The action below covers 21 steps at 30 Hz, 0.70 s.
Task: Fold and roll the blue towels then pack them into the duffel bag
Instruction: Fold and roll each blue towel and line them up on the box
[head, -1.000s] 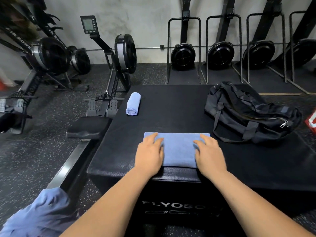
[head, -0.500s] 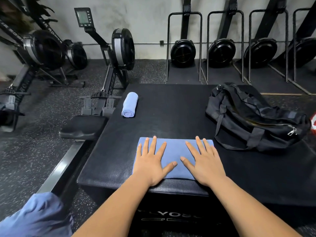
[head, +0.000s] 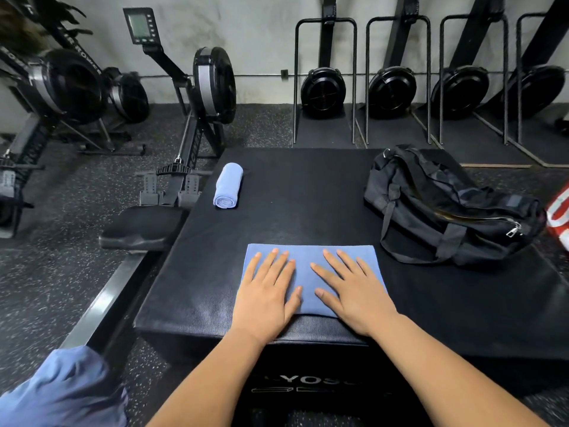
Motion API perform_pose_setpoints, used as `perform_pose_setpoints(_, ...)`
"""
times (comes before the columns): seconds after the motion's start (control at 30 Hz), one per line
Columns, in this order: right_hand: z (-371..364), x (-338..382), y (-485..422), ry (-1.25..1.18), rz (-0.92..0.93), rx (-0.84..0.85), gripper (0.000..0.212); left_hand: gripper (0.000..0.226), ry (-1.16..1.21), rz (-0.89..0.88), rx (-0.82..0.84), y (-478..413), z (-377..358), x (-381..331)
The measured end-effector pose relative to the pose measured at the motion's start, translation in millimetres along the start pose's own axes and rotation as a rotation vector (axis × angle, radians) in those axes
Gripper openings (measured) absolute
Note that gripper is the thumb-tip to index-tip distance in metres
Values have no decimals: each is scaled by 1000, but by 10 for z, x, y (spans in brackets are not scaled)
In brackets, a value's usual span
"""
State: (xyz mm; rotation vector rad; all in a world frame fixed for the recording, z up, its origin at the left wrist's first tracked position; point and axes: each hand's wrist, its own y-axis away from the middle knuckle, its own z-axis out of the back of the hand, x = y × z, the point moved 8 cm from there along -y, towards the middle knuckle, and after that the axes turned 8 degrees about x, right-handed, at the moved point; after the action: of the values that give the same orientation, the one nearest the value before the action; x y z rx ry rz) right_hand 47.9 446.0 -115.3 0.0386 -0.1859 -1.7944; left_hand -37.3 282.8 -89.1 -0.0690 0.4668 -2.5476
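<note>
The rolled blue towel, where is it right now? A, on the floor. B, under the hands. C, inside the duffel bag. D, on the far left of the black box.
D: the rolled towel lies on the black box near its far left edge, apart from the duffel bag; the left hand and right hand press the flat towel instead.

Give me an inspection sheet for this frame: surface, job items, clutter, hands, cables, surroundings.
Surface: black padded box, towels and bag on top.
Job's things: folded flat blue cloth towel at near edge; rolled blue cloth towel far left; black fabric duffel bag right.
Clutter: red-and-white object at right edge, unidentified.
Grippers: left hand and right hand flat on folded towel, fingers straight.
Cables: nothing seen.
Surroundings: black rowing machines, speckled floor.
</note>
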Motion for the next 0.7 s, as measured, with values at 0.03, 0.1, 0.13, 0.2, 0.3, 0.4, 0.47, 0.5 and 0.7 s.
perform_pose_setpoints(0.03, -6, -18, -11, -27, -47, 7, 74, 57, -2, 20, -8, -4, 12, 22)
perform_pose_setpoints(0.1, 13, -33, 3, -99, -220, -17, 72, 55, 9, 70, -24, -14, 42, 69)
perform_pose_setpoints(0.13, 11, -33, 31, -133, -337, -26, 70, 54, 24, 88, -29, -16, 53, 88)
perform_pose_setpoints(0.2, -24, 46, 80, -217, -511, 5, 69, 54, 52, 120, -29, -14, 49, 120)
perform_pose_setpoints(0.3, 43, 277, -8, -210, -437, 54, 69, 54, 96, 171, 7, -21, 7, 193)
perform_pose_setpoints(0.4, 184, 319, -130, -43, -124, 8, 66, 54, 140, 203, 47, -23, -36, 231)
perform_pose_setpoints(0.47, 145, 237, -164, -32, -23, 46, 65, 55, 173, 210, 58, -20, -50, 239)
perform_pose_setpoints(0.5, 116, 200, -178, -50, -37, 54, 66, 55, 190, 212, 57, -19, -53, 246)
perform_pose_setpoints(0.7, 112, 409, -349, -348, -423, -75, 62, 55, 322, 214, 65, -56, -62, 302)
